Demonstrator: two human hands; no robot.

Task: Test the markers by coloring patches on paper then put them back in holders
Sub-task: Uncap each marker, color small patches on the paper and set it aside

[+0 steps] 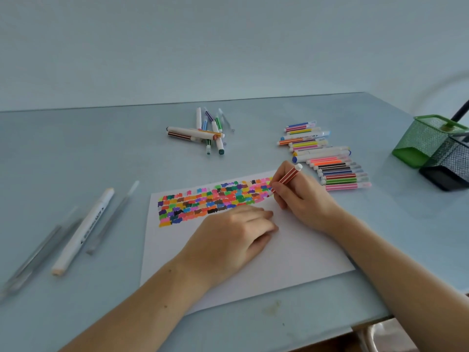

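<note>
A white sheet of paper (266, 252) lies on the pale blue tabletop (101, 153), and everything else is placed from it; its far strip is filled with rows of small coloured patches (210, 201); the right hand (302, 196) sits over the paper's far right corner, fingers curled round a red-and-white striped marker with a white end cap (286, 177), which tilts up and away from the sheet with its lower end at the right end of the patches; the tip itself is hidden by the fingers; the left hand (236, 235) rests palm down on the bare middle of the paper, just below the patches, its fingers loosely bent and gripping nothing; beyond the paper's right corner, a row of striped markers (327, 158) lies side by side on the table; beyond the paper's far edge, well apart from it, a loose heap of markers (205, 133) lies crossed over one another; left of the paper lie a thick white marker with a beige cap (83, 229) and several clear grey pens (40, 252); far right of the paper, a green wire-mesh holder (423, 141) leans tilted, touching a black wire-mesh holder (449, 166) beside it.
</note>
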